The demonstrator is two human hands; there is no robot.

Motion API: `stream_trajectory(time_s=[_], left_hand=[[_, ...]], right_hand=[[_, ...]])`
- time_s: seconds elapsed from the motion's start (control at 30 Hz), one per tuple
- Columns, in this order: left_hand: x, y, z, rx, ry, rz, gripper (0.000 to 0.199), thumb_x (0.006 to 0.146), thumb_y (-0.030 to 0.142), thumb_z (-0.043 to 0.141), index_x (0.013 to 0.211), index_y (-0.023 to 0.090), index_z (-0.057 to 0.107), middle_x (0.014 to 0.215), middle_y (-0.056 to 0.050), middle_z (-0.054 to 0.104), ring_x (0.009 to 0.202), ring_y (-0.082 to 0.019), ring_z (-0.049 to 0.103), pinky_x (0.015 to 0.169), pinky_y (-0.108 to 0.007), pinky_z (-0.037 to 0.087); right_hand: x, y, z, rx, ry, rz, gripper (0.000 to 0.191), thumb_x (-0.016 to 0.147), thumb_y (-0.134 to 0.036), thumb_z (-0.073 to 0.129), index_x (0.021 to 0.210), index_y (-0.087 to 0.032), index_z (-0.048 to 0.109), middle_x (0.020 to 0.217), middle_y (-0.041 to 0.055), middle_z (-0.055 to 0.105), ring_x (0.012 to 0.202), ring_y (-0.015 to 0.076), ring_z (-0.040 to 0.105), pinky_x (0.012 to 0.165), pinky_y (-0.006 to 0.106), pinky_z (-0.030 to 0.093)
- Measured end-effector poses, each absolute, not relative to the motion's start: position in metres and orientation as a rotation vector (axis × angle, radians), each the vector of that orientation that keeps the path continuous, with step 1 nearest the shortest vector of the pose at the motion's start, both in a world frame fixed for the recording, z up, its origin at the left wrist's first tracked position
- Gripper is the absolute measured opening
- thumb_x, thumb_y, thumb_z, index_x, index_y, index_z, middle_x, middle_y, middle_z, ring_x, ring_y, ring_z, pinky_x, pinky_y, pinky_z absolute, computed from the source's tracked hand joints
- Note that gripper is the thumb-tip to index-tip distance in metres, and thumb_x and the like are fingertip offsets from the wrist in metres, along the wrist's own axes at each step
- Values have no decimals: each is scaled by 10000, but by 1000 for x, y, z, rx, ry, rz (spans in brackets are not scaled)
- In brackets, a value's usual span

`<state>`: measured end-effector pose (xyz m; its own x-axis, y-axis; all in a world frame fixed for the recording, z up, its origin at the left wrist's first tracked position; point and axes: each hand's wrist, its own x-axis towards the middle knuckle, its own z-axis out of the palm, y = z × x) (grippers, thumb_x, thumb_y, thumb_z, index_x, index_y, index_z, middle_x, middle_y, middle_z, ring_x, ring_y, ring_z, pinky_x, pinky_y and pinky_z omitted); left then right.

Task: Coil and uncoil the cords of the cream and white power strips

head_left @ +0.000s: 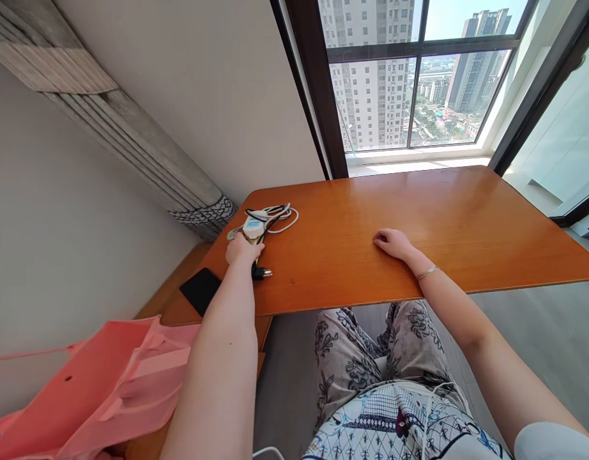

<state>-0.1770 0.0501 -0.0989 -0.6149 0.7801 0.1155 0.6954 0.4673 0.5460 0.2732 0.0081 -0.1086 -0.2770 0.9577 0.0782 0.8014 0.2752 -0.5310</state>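
Note:
On the left part of the wooden table, my left hand (pixel 244 249) is closed around the near end of a bundle of cables with a white power adapter (pixel 254 226). A blue-and-white label shows on the adapter's top. White cable loops (pixel 289 220) spread to its right, tangled with black cord. A black plug (pixel 260 273) with metal prongs lies just below the hand. My right hand (pixel 393 244) rests on the bare tabletop, fingers curled in, with nothing visible in them. A thin bracelet circles that wrist.
The orange-brown table (pixel 333 255) reaches to the window (pixel 419 96). A black flat object (pixel 201 291) lies left of my forearm. A pink bag (pixel 122 383) stands open at lower left. A grey curtain (pixel 145 153) hangs along the wall.

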Motion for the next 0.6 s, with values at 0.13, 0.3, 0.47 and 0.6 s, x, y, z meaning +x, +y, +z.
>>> stream_trajectory(time_s=[0.13, 0.3, 0.47, 0.6], left_hand=[[-159, 49, -96, 1409, 2472, 972, 627, 586, 203, 810, 1176, 196, 599, 1297, -234, 683, 1331, -462, 589, 1128, -642, 440], [-121, 52, -90, 1570, 2300, 1014, 572, 643, 193, 756, 1192, 215, 595, 1282, -153, 712, 1286, -363, 645, 1117, -501, 486], [-72, 61, -98, 1576, 1818, 1257, 536, 636, 174, 730, 1138, 231, 551, 1268, -120, 726, 1225, -279, 691, 1120, -449, 499], [-37, 61, -109, 1568, 1384, 1306, 593, 632, 253, 747, 1163, 227, 485, 1318, -159, 698, 1253, -279, 684, 1109, -474, 515]], right_hand=[[273, 9, -108, -1602, -2151, 565, 183, 952, -266, 604, 1031, -223, 764, 1099, 63, 773, 1026, 209, 681, 914, 308, 493], [273, 9, -112, -1577, -2082, 613, 180, 935, -265, 605, 1031, -218, 750, 1048, 61, 760, 984, 201, 672, 915, 315, 497], [276, 17, -121, -1511, -1721, 665, 317, 887, -241, 622, 1191, -179, 685, 1277, 120, 674, 1065, 202, 652, 1012, 354, 502], [286, 32, -129, -1466, -1267, 713, 430, 901, -336, 604, 1302, -180, 614, 1443, 161, 579, 1197, 216, 622, 1071, 390, 499]])
